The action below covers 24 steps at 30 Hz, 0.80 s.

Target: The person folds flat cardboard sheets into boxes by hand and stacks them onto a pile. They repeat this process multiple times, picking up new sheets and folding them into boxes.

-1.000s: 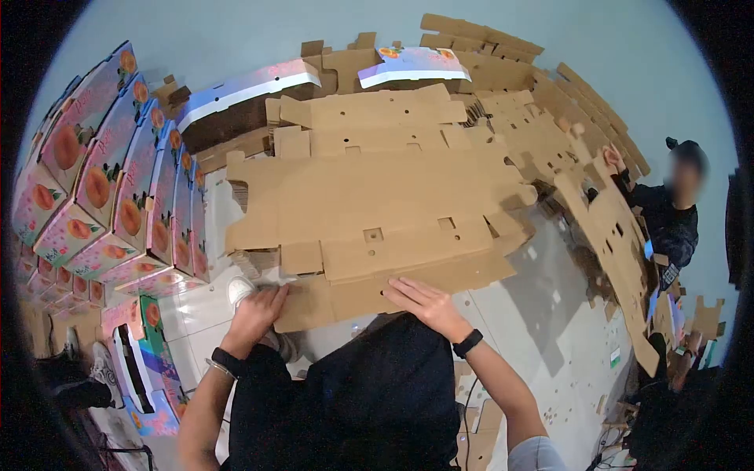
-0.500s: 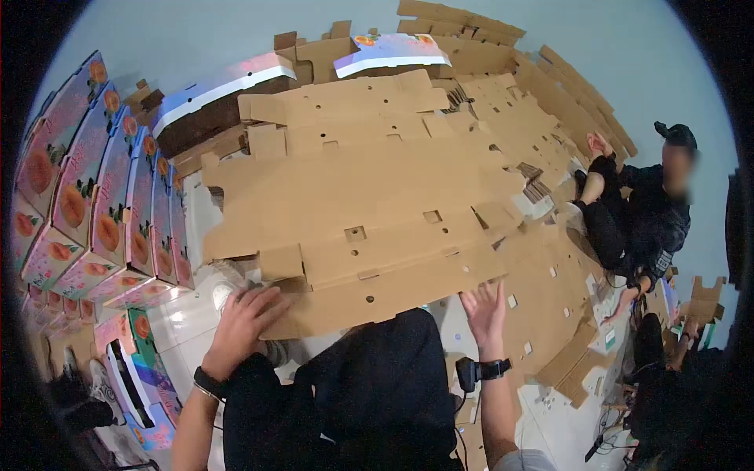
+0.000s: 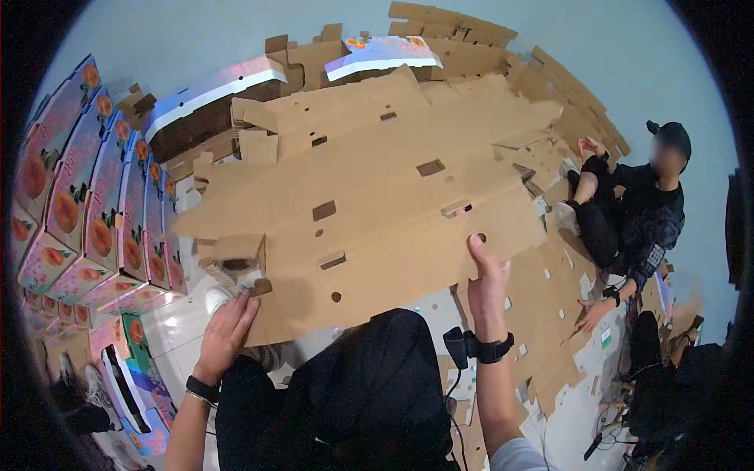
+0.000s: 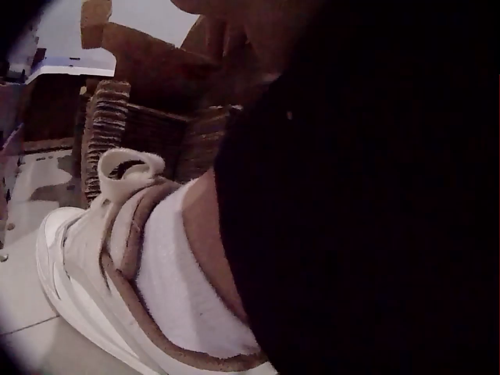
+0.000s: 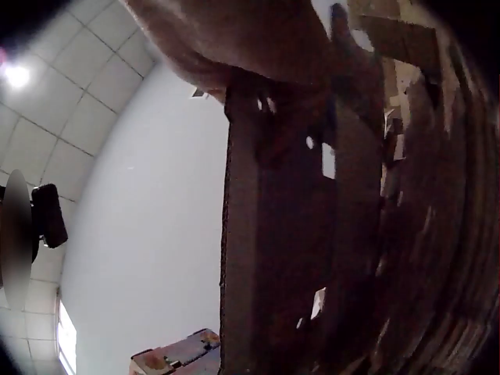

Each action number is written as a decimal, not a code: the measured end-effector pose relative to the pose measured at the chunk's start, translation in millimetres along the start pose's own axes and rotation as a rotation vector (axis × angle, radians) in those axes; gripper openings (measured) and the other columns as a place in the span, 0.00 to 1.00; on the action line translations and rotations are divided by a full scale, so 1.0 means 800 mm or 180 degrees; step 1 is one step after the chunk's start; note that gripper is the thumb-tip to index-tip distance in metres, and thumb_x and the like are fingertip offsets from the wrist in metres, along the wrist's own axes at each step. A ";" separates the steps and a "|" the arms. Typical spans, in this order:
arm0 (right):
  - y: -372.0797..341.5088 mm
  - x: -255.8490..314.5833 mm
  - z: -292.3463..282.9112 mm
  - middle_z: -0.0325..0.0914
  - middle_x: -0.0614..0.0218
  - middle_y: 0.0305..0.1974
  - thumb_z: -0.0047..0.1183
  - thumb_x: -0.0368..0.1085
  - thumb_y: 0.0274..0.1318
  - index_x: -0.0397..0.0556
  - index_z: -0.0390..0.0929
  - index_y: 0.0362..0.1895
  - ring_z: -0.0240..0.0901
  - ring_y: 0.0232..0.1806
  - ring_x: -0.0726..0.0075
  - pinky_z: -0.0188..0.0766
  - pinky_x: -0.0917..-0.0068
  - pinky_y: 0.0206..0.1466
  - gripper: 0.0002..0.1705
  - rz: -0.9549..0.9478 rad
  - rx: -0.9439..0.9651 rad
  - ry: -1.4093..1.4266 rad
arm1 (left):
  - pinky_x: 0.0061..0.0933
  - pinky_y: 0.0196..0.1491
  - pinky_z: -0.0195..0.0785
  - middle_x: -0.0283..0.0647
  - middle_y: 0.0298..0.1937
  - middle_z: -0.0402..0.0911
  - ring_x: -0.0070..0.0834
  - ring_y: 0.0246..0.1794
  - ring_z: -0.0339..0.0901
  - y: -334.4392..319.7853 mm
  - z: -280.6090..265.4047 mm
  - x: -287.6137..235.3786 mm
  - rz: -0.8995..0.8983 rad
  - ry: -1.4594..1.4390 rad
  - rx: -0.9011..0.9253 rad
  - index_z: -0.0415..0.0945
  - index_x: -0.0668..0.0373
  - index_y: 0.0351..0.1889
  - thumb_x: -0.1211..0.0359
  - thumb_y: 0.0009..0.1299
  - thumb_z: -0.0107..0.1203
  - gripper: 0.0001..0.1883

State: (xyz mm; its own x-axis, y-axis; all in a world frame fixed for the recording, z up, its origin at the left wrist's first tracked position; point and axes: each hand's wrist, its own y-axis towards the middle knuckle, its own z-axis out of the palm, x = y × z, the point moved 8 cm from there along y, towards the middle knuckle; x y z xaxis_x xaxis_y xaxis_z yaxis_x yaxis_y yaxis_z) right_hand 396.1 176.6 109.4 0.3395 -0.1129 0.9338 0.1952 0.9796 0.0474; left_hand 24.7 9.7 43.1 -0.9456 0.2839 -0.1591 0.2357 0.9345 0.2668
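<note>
A large flat cardboard box blank (image 3: 385, 196), brown with punched slots and round holes, lies tilted across the middle of the head view. My right hand (image 3: 488, 294) grips its near right edge, thumb on the top face and fingers under it. In the right wrist view that hand (image 5: 242, 39) is at the top, with the blank's dark face (image 5: 289, 226) hanging below it. My left hand (image 3: 228, 330) holds the near left corner, its fingers along the edge and its thumb hidden. The left wrist view shows mostly a dark trouser leg (image 4: 375, 187) and a shoe (image 4: 101, 273).
More cardboard blanks (image 3: 255, 147) lie stacked beneath and beyond. Fruit-printed boxes (image 3: 102, 228) stand in rows at left, with another printed box (image 3: 129, 377) nearer. A seated person (image 3: 640, 204) is at right, beside blanks (image 3: 550, 314) spread over the floor. A cable (image 3: 459, 416) runs from my right wrist.
My right hand left the near edge, turned palm up and took hold farther right. The top blank has lifted and shifted toward me. The person at right has let their upright blank down.
</note>
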 end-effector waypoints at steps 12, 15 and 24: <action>0.009 0.011 -0.008 0.69 0.63 0.55 0.60 0.34 0.51 0.47 0.61 0.62 0.69 0.56 0.65 0.68 0.66 0.58 0.34 -0.0062 0.0052 -0.0305 | 0.42 0.62 0.61 0.52 0.62 0.68 0.46 0.60 0.68 0.011 0.009 -0.007 0.0194 -0.0336 0.0376 0.61 0.56 0.67 0.74 0.58 0.55 0.35; 0.002 0.040 -0.002 0.70 0.64 0.52 0.61 0.35 0.49 0.47 0.62 0.61 0.70 0.54 0.64 0.68 0.67 0.57 0.35 -0.0102 0.0090 -0.0406 | 0.40 0.63 0.60 0.51 0.61 0.69 0.43 0.61 0.68 0.000 0.021 0.036 -0.0539 -0.1214 0.0601 0.58 0.59 0.69 0.73 0.60 0.55 0.36; 0.060 -0.051 -0.080 0.73 0.58 0.52 0.59 0.32 0.54 0.42 0.62 0.59 0.72 0.53 0.63 0.71 0.64 0.56 0.30 -0.0192 -0.0699 0.0265 | 0.31 0.53 0.65 0.40 0.48 0.79 0.28 0.47 0.76 0.066 0.113 0.084 -0.2841 -0.4291 0.0843 0.66 0.59 0.62 0.49 0.70 0.51 0.30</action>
State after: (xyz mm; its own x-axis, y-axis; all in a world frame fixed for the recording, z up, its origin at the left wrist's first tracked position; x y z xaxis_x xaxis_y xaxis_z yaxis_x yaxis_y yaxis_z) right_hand 450.9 217.9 51.1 0.3940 -0.1923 0.8988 0.4097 0.9121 0.0155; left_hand -5.9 97.8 -39.3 0.0390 -0.4958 -0.8675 -0.0817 0.8637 -0.4973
